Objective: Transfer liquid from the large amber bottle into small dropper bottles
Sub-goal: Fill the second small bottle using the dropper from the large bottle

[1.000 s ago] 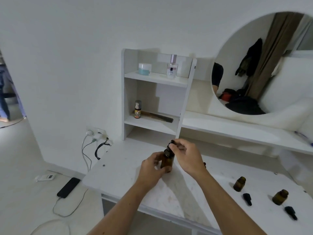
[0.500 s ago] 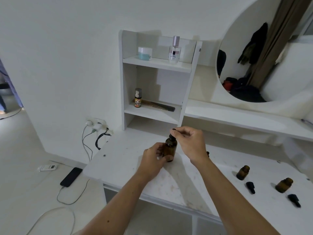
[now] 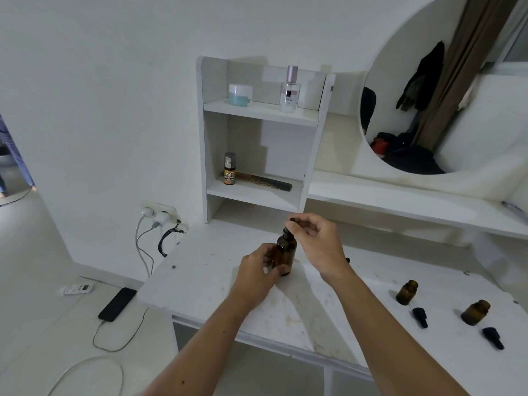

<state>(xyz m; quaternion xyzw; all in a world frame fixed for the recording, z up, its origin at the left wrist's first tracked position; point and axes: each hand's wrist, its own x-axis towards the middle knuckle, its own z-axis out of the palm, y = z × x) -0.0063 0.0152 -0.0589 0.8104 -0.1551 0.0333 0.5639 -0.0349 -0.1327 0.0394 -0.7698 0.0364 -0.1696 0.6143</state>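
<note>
The large amber bottle (image 3: pixel 285 252) stands upright on the white table (image 3: pixel 200 270). My left hand (image 3: pixel 257 274) grips its body from the left. My right hand (image 3: pixel 317 241) pinches the black dropper cap (image 3: pixel 291 222) at the bottle's neck. At the right, two small amber dropper bottles (image 3: pixel 407 292) (image 3: pixel 475 312) stand uncapped, each with its black dropper cap (image 3: pixel 420 317) (image 3: pixel 493 341) lying on the table in front of it.
A white shelf unit (image 3: pixel 258 112) behind holds a jar, a spray bottle, a small bottle and a comb. A round mirror (image 3: pixel 445 81) hangs at the right. On the floor at the left lie a phone (image 3: pixel 117 303) and charger cables.
The view has shifted slightly. Both hands stay on the large bottle, the right fingers still at the cap; the bottle sits a little lower, on the table.
</note>
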